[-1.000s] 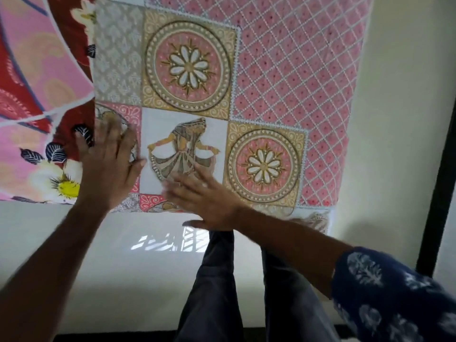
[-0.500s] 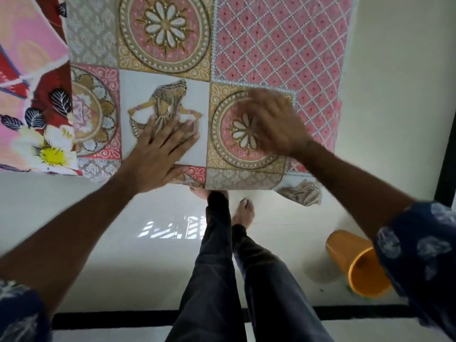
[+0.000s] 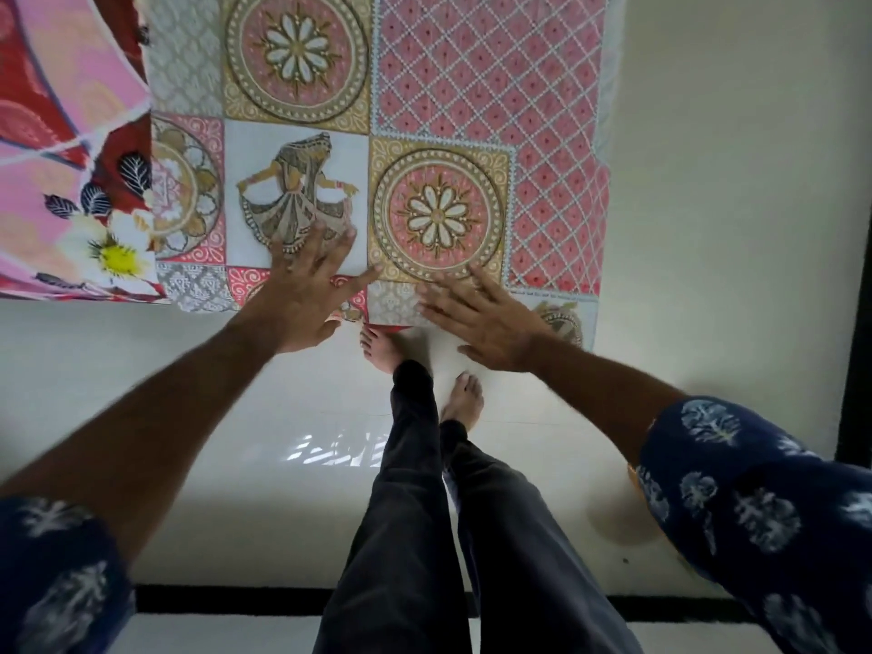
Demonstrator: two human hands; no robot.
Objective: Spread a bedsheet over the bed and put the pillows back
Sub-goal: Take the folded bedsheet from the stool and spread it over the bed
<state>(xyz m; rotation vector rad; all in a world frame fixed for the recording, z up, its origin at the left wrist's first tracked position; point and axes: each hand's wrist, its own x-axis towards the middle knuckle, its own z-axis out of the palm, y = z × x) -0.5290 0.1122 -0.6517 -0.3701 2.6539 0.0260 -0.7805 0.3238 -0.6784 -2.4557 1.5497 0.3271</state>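
A patchwork-print bedsheet (image 3: 476, 110) with pink medallions, a dancer figure and a pink lattice covers the near corner of the bed. My left hand (image 3: 306, 287) lies flat with spread fingers on the dancer panel at the sheet's near edge. Flat beside it, my right hand (image 3: 481, 318) rests on the lower rim of the pink medallion panel, its wrist past the hem. A second cloth (image 3: 71, 148) in pink and red with a white-and-yellow flower lies on the bed to the left. No pillow is in view.
I stand barefoot on the pale floor (image 3: 236, 417), my feet (image 3: 465, 398) right at the bed's edge. A black stripe (image 3: 226, 599) crosses the floor behind me. A dark vertical edge (image 3: 856, 276) runs along the far right.
My right hand has slid back from the medallion's centre to the near hem. My left hand stays flat on the dancer panel. The orange bucket seen at the right is now hidden behind my right sleeve.
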